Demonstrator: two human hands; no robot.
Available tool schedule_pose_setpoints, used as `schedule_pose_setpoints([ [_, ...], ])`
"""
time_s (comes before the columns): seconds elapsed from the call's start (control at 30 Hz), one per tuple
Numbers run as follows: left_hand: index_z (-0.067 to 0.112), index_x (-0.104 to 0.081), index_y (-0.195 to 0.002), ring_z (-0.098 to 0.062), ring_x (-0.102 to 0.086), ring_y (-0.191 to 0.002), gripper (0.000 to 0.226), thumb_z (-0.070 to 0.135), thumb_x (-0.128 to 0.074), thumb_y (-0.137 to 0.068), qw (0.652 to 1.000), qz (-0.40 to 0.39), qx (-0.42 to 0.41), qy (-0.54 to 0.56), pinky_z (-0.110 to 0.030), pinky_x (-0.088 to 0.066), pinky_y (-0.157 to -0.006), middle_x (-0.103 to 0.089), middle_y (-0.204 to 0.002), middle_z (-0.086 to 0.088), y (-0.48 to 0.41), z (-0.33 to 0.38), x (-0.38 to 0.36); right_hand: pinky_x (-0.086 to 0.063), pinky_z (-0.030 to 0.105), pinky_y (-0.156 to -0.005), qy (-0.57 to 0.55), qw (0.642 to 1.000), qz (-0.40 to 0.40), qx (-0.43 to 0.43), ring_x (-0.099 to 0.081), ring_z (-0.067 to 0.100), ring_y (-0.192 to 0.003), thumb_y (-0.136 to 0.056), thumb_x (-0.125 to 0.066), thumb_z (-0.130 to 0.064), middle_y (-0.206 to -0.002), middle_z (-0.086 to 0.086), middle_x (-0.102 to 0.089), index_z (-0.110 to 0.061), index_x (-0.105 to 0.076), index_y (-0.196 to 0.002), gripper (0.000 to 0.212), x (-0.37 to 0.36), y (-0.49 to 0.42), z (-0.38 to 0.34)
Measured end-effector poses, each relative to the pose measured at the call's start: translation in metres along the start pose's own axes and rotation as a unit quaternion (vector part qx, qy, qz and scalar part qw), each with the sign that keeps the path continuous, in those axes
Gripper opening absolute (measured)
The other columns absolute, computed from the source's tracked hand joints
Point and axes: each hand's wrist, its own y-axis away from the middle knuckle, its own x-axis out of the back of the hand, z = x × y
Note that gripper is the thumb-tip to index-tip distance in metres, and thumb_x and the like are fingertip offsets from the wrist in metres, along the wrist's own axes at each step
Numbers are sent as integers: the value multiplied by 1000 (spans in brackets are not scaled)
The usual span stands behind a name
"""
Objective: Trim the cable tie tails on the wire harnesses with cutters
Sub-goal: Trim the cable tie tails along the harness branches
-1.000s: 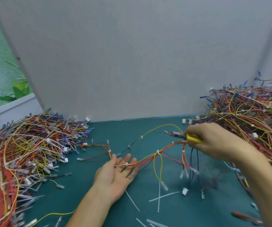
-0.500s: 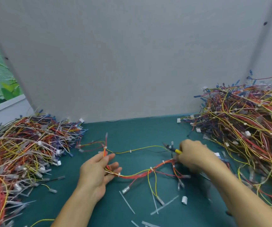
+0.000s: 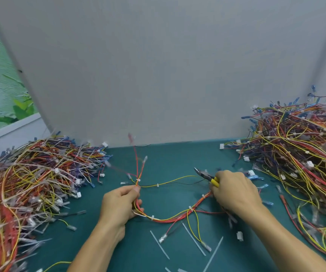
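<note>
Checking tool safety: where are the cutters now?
The cutters are in the right hand, right of centre in head view, nose pointing left near the harness.

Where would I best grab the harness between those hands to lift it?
Probably grip the harness at its thick red trunk, between the white ties, coming from above: there the wires are bound together with nothing over them; the ends fan into loose leads.

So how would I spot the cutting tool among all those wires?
Find the dark teal work mat between the left wire heap and the right wire heap. Near its middle, the person's right hand grips small cutters with yellow handles. Their dark pointed metal nose, aimed left, marks the only tool among thin wires.
</note>
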Motion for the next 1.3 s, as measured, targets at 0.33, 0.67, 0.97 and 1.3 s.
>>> schedule_pose_setpoints([
  [0.33,11,-72,-74,-14,-50,-48,16,5,-66,-87,999,2,-36,12,-27,-49,-45,-59,-56,1,-2,0,-2,-40,33,-61,-210,971,70,93,-52,28,-73,-76,-65,-16,-68,-4,-59,-20,-55,-77,11,16,2,-20],
  [0.67,16,-74,-78,-15,-52,-56,18,2,-66,-87,998,2,-57,9,-25,-46,-41,-61,-65,-2,-1,0,-2,-47,32,-70,-339,937,29,83,-60,20,-72,-73,-73,-9,-69,-5,-66,-23,-63,-76,17,23,5,-23],
  [0.97,14,-76,-86,-16,-53,-57,15,2,-66,-86,997,2,-80,16,-31,-52,-52,-63,-60,2,-4,0,-1,-53,35,-69,-453,890,-6,41,-60,18,-66,-76,-74,-3,-72,-2,-67,-20,-68,-83,19,26,3,-22],
  [1.3,6,-68,-93,-18,-62,-59,10,0,-61,-88,983,28,-73,163,-23,-56,-51,-64,-65,-4,-3,12,2,-43,27,-56,-715,676,32,-173,-57,17,-62,-79,-71,4,-72,3,-63,-15,-63,-84,21,36,-7,-13],
])
